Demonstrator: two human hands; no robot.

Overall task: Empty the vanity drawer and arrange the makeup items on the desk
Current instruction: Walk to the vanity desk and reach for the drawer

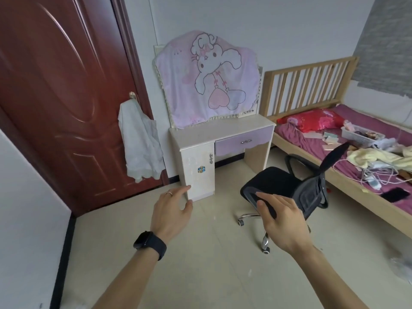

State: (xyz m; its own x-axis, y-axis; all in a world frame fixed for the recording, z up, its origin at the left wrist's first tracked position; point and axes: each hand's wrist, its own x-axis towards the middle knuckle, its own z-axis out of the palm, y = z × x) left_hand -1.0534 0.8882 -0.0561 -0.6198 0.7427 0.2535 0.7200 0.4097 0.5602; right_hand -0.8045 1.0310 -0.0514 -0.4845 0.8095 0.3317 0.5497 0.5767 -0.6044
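A dark red door (55, 97) stands at the left, a white garment (140, 143) hung from its handle. The person's left hand (171, 210), a black smartwatch (150, 244) on the wrist, reaches forward with fingers loosely spread and nothing in it, in line with the foot of the vanity desk (211, 130). The desk sits against the wall, its mirror draped in a pink cartoon-rabbit cloth (207, 76), probably to keep dust off. The purple vanity drawer (231, 142), to the right of a cream cupboard door (198, 170), is shut and well apart from both hands. No makeup shows on the desktop, so the task looks unstarted. The right hand (283, 219), also relaxed and holding nothing, hangs in front of a black office chair (289, 188), which is turned away from the desk. Whether it touches the seat cannot be told. At right is a wooden bed (312, 81) strewn with clothes and cables.
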